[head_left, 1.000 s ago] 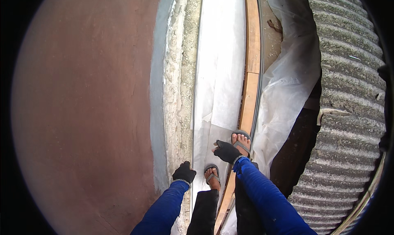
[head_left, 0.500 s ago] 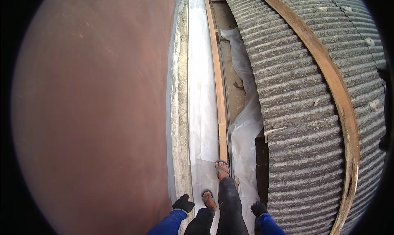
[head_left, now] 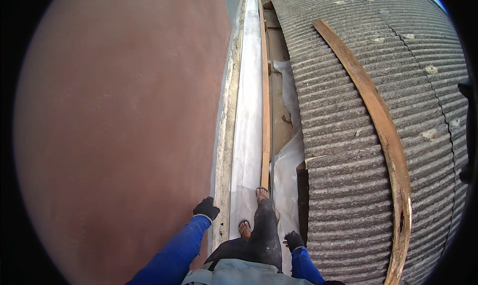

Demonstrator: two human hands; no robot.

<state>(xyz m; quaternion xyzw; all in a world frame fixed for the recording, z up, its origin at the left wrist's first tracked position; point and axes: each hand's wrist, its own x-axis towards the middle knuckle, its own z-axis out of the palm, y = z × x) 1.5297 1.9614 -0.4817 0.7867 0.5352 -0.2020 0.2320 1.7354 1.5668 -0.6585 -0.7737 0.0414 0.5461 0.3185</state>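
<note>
My left hand (head_left: 206,208), in a dark glove, hangs beside the reddish-brown wall (head_left: 124,110), above the rough, pale ledge (head_left: 226,135) along its foot. Its fingers merge into the dark glove, and nothing shows in its grasp; whether it touches the wall I cannot tell. My right hand (head_left: 294,241), in a dark glove with bare fingertips, hangs over the translucent plastic sheet (head_left: 288,170) on the right. Those fingertips are slightly bent and apart, with nothing held. My sandalled feet stand on the narrow strip between, the right foot (head_left: 262,194) further forward.
A pale, smooth strip (head_left: 246,110) runs ahead, bordered by a long wooden batten (head_left: 265,110). Beyond it lies a gap with a brownish surface (head_left: 279,98) below. Grey corrugated roofing (head_left: 343,185) slopes along the right, with a loose wooden plank (head_left: 383,120) on it.
The view has tilted up and shifted, showing more roof ahead and my torso below. My left hand is higher and closer to the wall; my right hand appears further left. My feet keep their places.
</note>
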